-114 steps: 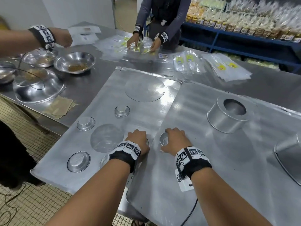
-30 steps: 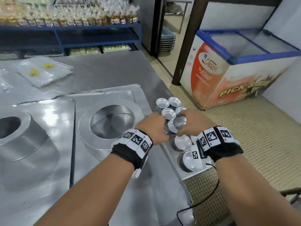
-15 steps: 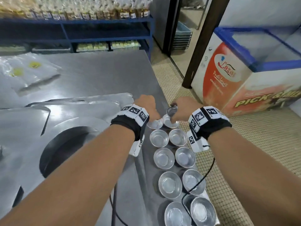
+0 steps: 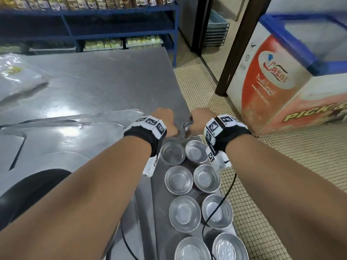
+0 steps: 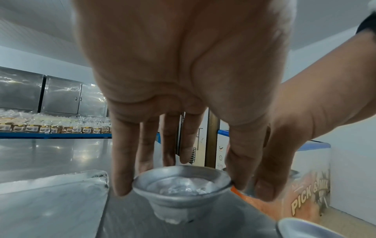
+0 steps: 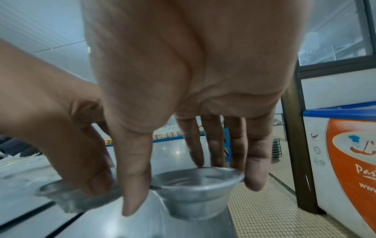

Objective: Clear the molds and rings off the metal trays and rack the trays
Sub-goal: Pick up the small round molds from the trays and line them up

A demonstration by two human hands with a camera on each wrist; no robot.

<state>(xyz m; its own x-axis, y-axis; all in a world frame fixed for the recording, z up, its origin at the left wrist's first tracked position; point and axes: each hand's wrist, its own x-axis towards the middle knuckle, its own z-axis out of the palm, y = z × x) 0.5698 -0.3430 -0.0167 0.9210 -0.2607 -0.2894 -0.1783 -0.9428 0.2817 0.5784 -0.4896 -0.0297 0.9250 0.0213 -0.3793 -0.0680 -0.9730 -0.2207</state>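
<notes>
Setting two small aluminium tart molds at far end of double row along worktop (image 4: 105, 85) right edge. Left hand (image 5: 183, 96) pinching left mold (image 5: 181, 188) by flared rim; right hand (image 6: 193, 96) pinching right mold (image 6: 198, 191) likewise. Judging them light, stiff, slick: gripping rims, not tapered walls.

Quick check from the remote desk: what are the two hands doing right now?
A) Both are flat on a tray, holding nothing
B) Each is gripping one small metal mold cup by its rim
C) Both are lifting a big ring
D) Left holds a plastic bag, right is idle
B. The left hand pinches a small mold cup by its rim, and the right hand grips another mold cup the same way.
</notes>
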